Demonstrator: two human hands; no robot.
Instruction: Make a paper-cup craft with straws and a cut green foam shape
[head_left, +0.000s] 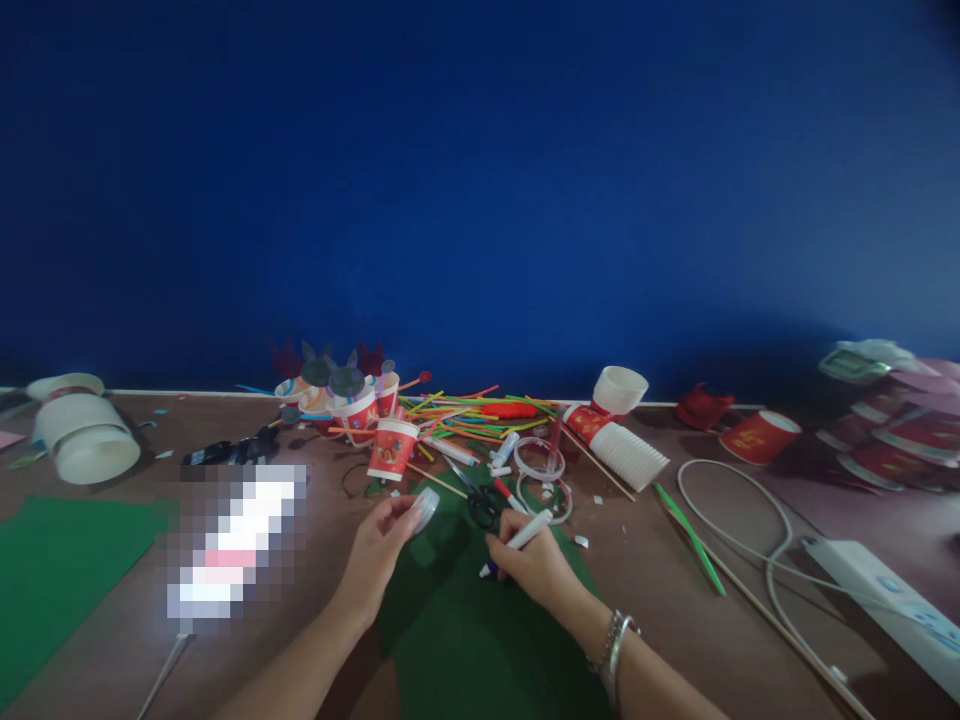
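Note:
My left hand (pixel 379 550) pinches a small round white lid-like disc (pixel 425 508) above a dark green sheet (pixel 465 630) on the brown table. My right hand (pixel 532 565), bracelets at its wrist, grips a white marker (pixel 525 532) with its tip down on the green sheet. Black scissors (pixel 480 500) lie just beyond both hands. A red paper cup (pixel 391 447) stands behind the left hand.
Coloured sticks (pixel 465 412) and decorated cups (pixel 352 400) crowd the back. Stacked white cups (pixel 622 450) lie on their side at right. Farther right are a white cable (pixel 750 520), power strip (pixel 885 600), red cups (pixel 757 435). Green paper (pixel 60 570) and white bowls (pixel 86 435) at left.

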